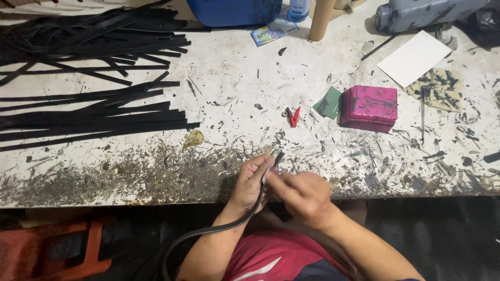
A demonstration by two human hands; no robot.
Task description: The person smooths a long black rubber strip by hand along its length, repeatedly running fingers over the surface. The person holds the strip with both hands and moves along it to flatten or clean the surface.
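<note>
Workbench (234, 78), white and paint-scarred, fills the upper frame; black strips (88, 112) lie heaped at upper left, a magenta box (369, 108) right of centre, a small red clip (294, 116) mid-frame. At lower centre the left hand (252, 182) is closed around one black strip (219, 229), its tip poking up past the fingers while the rest trails down toward the lower left. The right hand (304, 193) pinches at that same end, fingers closed on it. Step in hand appears to be working the strip's tip; the next move likely calls for a steady hold and fine fingertip control.
</note>
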